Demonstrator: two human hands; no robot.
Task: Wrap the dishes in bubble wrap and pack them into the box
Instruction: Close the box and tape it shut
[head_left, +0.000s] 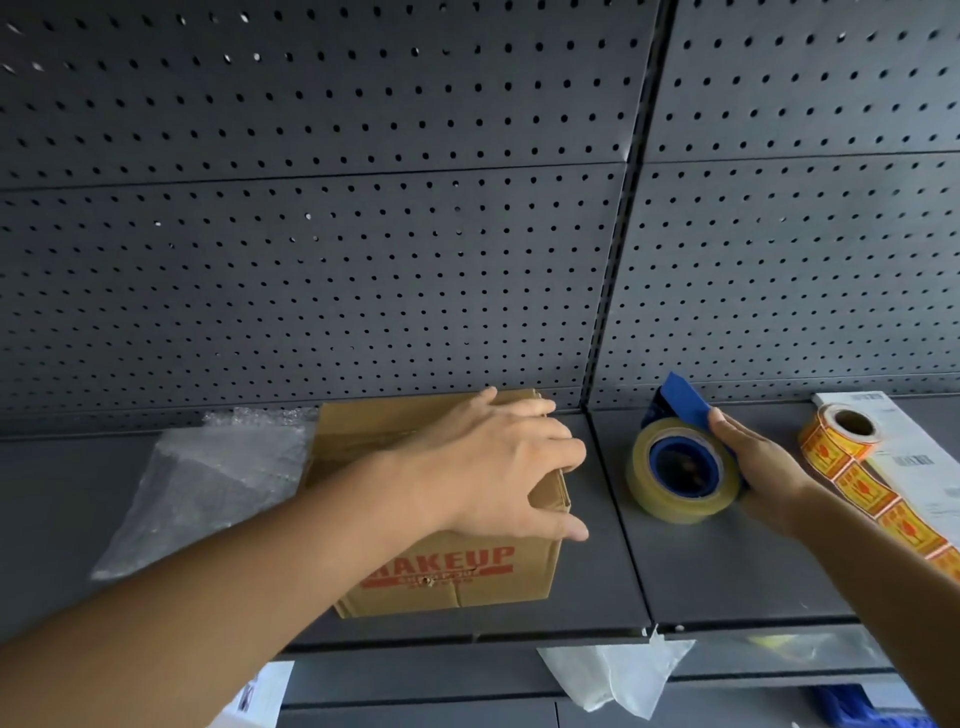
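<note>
Head cam, only view I have.

Box (524, 582): brown cardboard with red "MAKEUP" print on the front face. It sits on the dark grey shelf (717, 566), back against the pegboard wall (363, 249). Top flaps look folded down, with a strip of clear tape along the top.

Left hand (493, 462): lying on the box's top right corner, palm down and fingers spread. The fingertips reach past the right edge and the thumb sticks out along the upper right side. It's a flat, relaxed press, nothing pinched. The forearm crosses the front face and covers the first letter of the print.

Right hand (763, 467): on the tape dispenser (680, 467), a blue frame holding a clear tape roll, which stands on the shelf well right of the box. The fingers lie fairly straight along the blue frame, tips at the blade end. The thumb is hidden, so I can't tell whether it's actually gripping or just touching.

Bubble wrap (208, 483): a crumpled sheet flat on the shelf, left of the box, its edge against the box side.

Label roll (841, 431): orange-yellow stickers just right of the right hand, with a strip trailing toward the camera over a white printed sheet (919, 467).

A clear plastic bag (618, 675) hangs below the shelf's front lip.
</note>
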